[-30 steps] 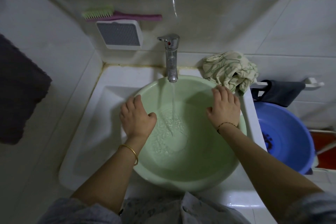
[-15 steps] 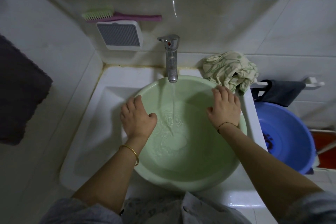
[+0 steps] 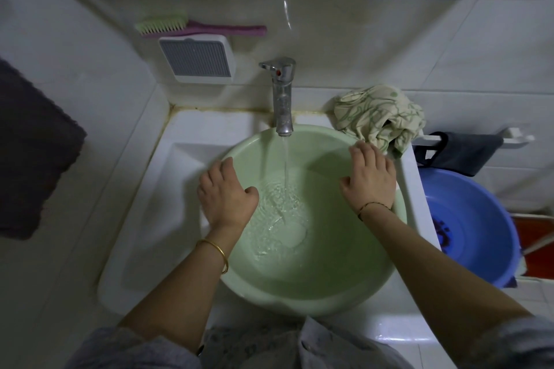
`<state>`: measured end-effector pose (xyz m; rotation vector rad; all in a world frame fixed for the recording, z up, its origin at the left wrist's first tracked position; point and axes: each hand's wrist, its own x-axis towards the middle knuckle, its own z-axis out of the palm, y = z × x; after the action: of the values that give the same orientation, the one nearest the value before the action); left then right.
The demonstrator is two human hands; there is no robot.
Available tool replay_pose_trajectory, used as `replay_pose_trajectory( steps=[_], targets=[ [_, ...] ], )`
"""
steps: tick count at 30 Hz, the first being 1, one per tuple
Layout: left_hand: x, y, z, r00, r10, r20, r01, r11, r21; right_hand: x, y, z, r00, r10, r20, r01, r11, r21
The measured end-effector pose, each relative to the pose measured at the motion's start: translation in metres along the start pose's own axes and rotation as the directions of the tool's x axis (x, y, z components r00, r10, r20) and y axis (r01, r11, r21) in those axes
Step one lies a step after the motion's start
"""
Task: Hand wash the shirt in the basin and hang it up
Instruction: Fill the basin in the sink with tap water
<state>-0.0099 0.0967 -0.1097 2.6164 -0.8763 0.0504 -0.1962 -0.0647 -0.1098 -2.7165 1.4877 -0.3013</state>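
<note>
From the head view, the step in hand looks like filling. Water (image 3: 284, 177) runs from the tap (image 3: 283, 99) into the green basin (image 3: 344, 263), which sits in the white sink (image 3: 156, 219). The water is only shallow.

The left hand (image 3: 227, 195) rests on the basin's left rim. The right hand (image 3: 370, 180) rests on the right rim. On both, the fingers lie close together and fairly straight over the edge, with the thumb sticking out on the inside. They seem to steady the basin.

The shirt (image 3: 379, 117) is not in the water yet. It sits bunched up on the sink's back right corner, just beside the right fingertips. It is cream with green squiggles and looks dry and soft.

Next, one hand probably needs to turn off the tap, then lift the shirt and push it under the water.
</note>
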Motion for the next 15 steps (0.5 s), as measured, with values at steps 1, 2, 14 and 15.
replay_pose_trajectory(
  steps=[1, 2, 14, 15],
  targets=[
    [0.0002, -0.0001, 0.0002, 1.0, -0.002, 0.003, 0.002, 1.0, 0.004, -0.0003, -0.0002, 0.0002, 1.0, 0.001, -0.003, -0.001, 1.0, 0.001],
    [0.0003, 0.0, 0.0002, 1.0, -0.005, 0.005, 0.005, 1.0, 0.006, -0.0007, -0.0003, 0.0003, 1.0, 0.002, -0.006, -0.002, 1.0, 0.003],
    [0.0001, -0.0001, 0.0001, 1.0, 0.0, -0.003, 0.0, 1.0, 0.012, -0.0006, 0.0, -0.0016, 1.0, 0.0, 0.023, 0.0, 1.0, -0.013],
    [0.0001, 0.0, 0.0001, 1.0, 0.0, -0.001, 0.0, 1.0, 0.012, -0.0005, -0.0002, -0.0016, 1.0, 0.0, 0.023, 0.0, 1.0, -0.014]
  ],
)
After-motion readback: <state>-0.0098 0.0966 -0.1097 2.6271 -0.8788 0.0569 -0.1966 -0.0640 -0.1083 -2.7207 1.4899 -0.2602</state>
